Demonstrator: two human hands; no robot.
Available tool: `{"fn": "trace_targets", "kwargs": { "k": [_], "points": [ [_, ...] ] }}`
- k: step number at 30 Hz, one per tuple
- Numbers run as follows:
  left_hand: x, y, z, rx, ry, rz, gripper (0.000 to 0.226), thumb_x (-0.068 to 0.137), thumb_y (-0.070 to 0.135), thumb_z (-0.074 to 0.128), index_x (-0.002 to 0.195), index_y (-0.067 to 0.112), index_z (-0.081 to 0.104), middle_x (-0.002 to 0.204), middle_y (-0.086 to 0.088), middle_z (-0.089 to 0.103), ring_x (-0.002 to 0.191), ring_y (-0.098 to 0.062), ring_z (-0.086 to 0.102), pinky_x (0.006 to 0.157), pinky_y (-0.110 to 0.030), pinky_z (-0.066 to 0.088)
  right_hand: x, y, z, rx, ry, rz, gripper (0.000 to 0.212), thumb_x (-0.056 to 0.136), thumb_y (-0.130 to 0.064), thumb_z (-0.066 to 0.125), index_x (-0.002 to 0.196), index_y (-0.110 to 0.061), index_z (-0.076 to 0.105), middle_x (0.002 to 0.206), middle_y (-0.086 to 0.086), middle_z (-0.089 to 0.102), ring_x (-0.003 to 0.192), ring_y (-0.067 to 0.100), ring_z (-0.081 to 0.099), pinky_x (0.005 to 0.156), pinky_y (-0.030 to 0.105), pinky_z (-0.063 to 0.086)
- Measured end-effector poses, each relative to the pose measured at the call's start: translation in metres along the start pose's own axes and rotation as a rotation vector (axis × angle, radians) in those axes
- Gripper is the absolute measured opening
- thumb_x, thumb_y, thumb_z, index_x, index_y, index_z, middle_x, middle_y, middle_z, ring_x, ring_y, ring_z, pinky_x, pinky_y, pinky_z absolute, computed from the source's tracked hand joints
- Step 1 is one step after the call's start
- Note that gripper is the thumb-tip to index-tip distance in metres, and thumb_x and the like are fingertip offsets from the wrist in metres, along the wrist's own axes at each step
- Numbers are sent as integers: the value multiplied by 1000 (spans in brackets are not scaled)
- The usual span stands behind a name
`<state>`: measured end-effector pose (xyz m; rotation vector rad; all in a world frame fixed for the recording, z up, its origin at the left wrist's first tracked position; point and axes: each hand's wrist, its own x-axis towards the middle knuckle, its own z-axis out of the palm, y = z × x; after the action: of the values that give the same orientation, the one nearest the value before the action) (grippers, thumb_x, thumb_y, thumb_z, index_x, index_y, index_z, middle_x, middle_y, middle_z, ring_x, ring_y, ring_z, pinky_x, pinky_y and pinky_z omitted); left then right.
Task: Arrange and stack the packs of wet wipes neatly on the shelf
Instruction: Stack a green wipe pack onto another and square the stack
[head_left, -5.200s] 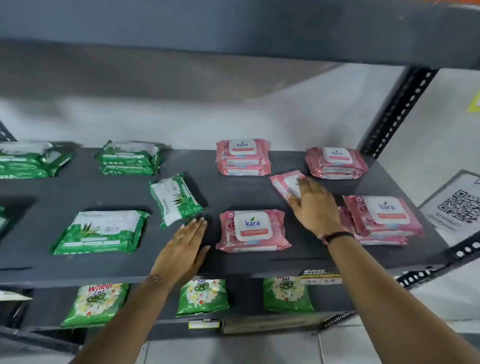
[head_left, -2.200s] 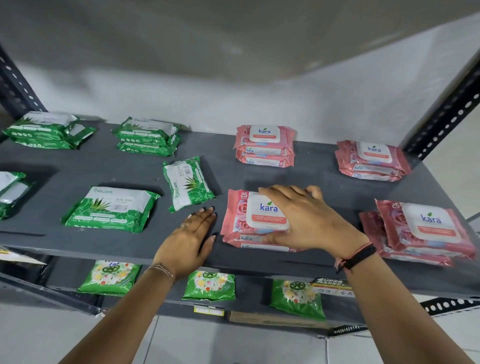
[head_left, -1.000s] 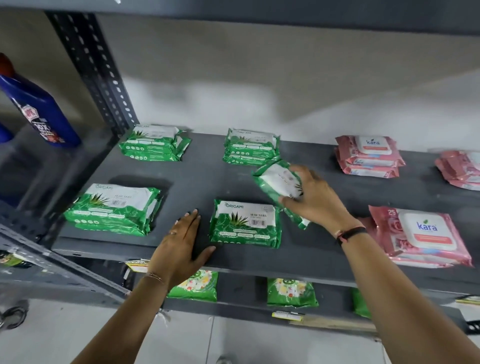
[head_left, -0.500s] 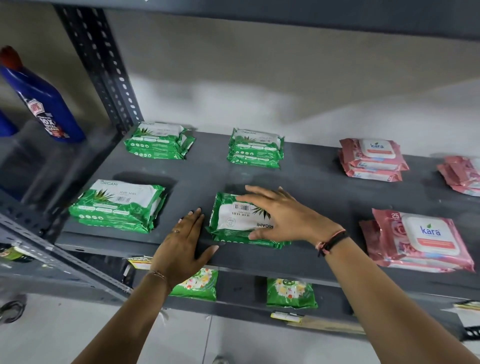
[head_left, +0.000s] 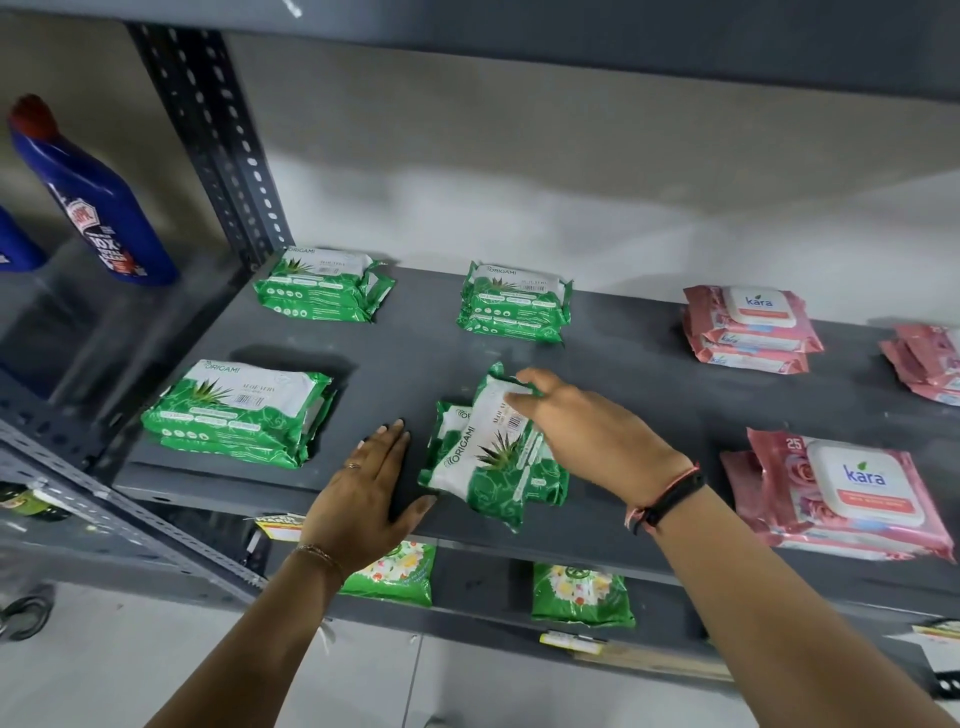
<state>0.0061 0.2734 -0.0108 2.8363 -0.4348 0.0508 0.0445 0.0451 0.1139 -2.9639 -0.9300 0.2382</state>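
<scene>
Your left hand (head_left: 371, 488) lay flat, fingers together, at the grey shelf's (head_left: 649, 395) front edge, just left of the front green stack (head_left: 540, 480). Bare shelf lay open behind that stack. Your right hand (head_left: 582, 431) pinched the top green pack (head_left: 488, 447), which sat skewed on that stack. 2 pink stacks (head_left: 852, 493) lay right of it.

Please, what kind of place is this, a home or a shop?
Most likely a shop or its stockroom. The grey slotted-steel shelf holds many identical Origami wet wipe packs and pink Kara wet wipe packs in rows, and small price labels sit on the lower shelf's edge.
</scene>
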Motion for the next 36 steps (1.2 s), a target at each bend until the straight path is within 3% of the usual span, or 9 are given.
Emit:
{"fn": "trace_targets", "kwargs": {
  "k": [3, 7, 11, 13, 15, 20, 25, 32, 36],
  "points": [
    [0, -1, 1, -7, 0, -5, 84, 87, 65, 19, 131, -6, 36, 137, -22, 39, 123, -35, 37, 98, -49, 29, 2, -1, -5, -114, -44, -125, 87, 75, 23, 36, 142, -30, 16, 156, 5, 7, 139, 27, 18, 110, 41, 27],
    [0, 0, 0, -12, -1, 0, 85, 87, 64, 20, 130, -7, 37, 136, -23, 39, 123, -35, 37, 98, -50, 27, 7, 0, 5, -114, -117, -167, 85, 78, 17, 41, 141, -33, 14, 157, 2, 4, 143, 20, 3, 117, 48, 0],
    [-1, 1, -2, -23, 1, 2, 85, 87, 65, 20, 130, -7, 37, 136, -23, 39, 123, -36, 38, 98, -51, 28, 9, 3, 10, -102, -56, -95, 73, 78, -25, 64, 139, -31, 24, 144, 7, 32, 135, 25, 24, 116, 48, 0],
    [0, 0, -2, -23, -5, 0, 85, 87, 65, 19, 131, -6, 36, 137, -23, 39, 123, -35, 37, 98, -50, 28, 9, -2, 12, -110, -35, -12, 78, 73, -52, 63, 138, -28, 26, 133, 10, 40, 127, 29, 33, 115, 50, 3],
    [0, 0, 0, -13, -8, 0, 85, 87, 65, 18, 131, -5, 36, 138, -21, 38, 125, -34, 35, 99, -49, 28, 8, -7, 15, -106, -30, 52, 85, 71, -64, 57, 138, -24, 25, 132, 13, 39, 123, 32, 38, 115, 52, 7],
    [0, -2, 2, -5, 4, 2, 85, 87, 65, 19, 131, -6, 36, 139, -21, 36, 125, -34, 34, 100, -48, 26, 1, 0, 17, 21, -103, 55, 94, 73, -54, 64, 143, -25, 8, 148, 11, 25, 132, 31, 33, 116, 52, 13],
    [-1, 0, 1, -2, 29, 2, 85, 87, 65, 18, 131, -6, 36, 138, -21, 37, 124, -34, 35, 99, -48, 24, 3, 4, 20, -24, -46, 37, 87, 75, -52, 62, 142, -24, 14, 137, 5, 45, 125, 28, 42, 107, 46, 29],
    [-1, 0, 2, 13, 14, 30, 86, 87, 66, 16, 132, -6, 34, 139, -20, 36, 125, -33, 34, 99, -48, 22, 2, 7, 24, 0, -32, 39, 90, 73, -56, 61, 142, -26, 12, 139, 4, 42, 127, 27, 39, 108, 46, 27],
    [-1, 0, -3, -217, 141, 3, 88, 82, 73, 14, 139, 5, 16, 145, -8, 19, 133, -17, 14, 107, -23, 6, -7, 10, 16, 74, -6, 62, 93, 74, -61, 57, 143, -26, 7, 150, 4, 28, 137, 24, 26, 115, 50, 12]
  ]
}}
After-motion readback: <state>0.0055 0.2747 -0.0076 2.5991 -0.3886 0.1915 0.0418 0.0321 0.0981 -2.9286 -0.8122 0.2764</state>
